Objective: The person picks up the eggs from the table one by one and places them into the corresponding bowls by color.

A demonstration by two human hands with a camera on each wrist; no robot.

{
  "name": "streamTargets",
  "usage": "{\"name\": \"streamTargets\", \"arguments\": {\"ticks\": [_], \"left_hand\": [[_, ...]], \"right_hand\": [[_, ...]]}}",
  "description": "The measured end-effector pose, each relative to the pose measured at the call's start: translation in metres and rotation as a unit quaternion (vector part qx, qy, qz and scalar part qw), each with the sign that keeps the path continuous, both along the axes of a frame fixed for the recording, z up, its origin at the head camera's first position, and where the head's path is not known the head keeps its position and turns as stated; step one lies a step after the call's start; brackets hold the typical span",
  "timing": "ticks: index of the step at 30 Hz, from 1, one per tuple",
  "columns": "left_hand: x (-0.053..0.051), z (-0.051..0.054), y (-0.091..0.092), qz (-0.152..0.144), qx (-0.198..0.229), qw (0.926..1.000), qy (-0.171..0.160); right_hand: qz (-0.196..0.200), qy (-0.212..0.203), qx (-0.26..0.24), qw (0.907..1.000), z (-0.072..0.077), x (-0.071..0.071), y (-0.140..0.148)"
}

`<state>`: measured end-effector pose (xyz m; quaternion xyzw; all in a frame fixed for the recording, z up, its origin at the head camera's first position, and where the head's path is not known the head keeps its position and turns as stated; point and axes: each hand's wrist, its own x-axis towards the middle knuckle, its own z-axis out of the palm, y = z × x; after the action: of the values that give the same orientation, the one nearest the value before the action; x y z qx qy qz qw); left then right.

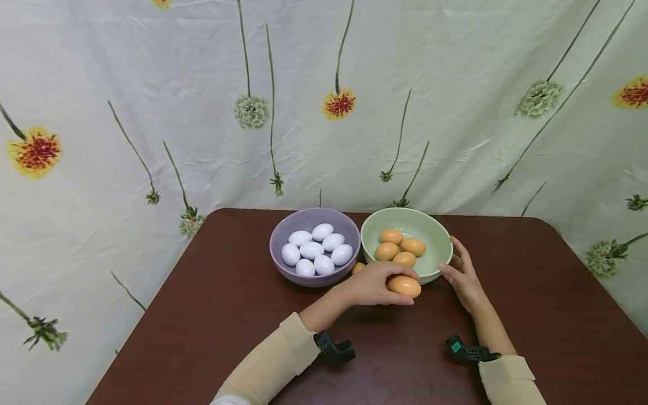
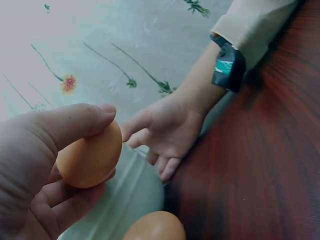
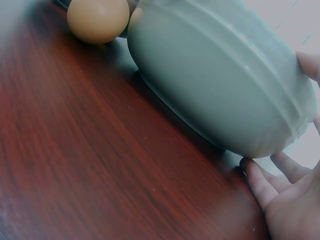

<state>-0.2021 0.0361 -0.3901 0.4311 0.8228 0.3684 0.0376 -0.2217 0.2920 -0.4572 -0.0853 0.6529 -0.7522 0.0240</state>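
My left hand [image 1: 372, 283] pinches a brown egg [image 1: 405, 287] between thumb and fingers, just in front of a pale green bowl [image 1: 439, 242]. The left wrist view shows the thumb over this egg [image 2: 92, 157] and fingers beneath it. Several brown eggs [image 1: 387, 251] lie inside the green bowl. Another brown egg [image 1: 358, 268] sits on the table between the bowls, partly hidden by my left hand. At the green bowl's right side, my right hand [image 1: 466, 281] holds it, thumb near the front rim and fingers round the outer wall.
Left of the green bowl stands a purple bowl [image 1: 278, 247] holding several white eggs [image 1: 311, 250]. Both bowls are near the back edge of the dark red-brown table [image 1: 223, 304]. Behind it hangs a pale flowered cloth [image 1: 212, 112]. Each wrist wears a black band [image 1: 334, 349].
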Motion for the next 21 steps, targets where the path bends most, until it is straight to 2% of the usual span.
{"name": "streamTargets", "arguments": {"ticks": [6, 13, 17, 21], "left_hand": [[-0.007, 0.007, 0.002, 0.021, 0.001, 0.9997, -0.012], [-0.016, 0.014, 0.008, 0.031, 0.018, 0.9994, -0.001], [-0.023, 0.012, 0.011, 0.038, 0.022, 0.9989, -0.018], [-0.028, 0.010, 0.012, 0.054, 0.027, 0.9968, -0.052]], "right_hand": [[-0.002, 0.000, -0.004, 1.0000, 0.001, -0.001, -0.001], [-0.003, -0.001, -0.002, 1.0000, -0.001, 0.000, 0.000], [-0.003, 0.002, -0.004, 1.0000, -0.001, -0.001, 0.000], [-0.002, 0.002, -0.005, 1.0000, 0.000, -0.001, -0.001]]}}
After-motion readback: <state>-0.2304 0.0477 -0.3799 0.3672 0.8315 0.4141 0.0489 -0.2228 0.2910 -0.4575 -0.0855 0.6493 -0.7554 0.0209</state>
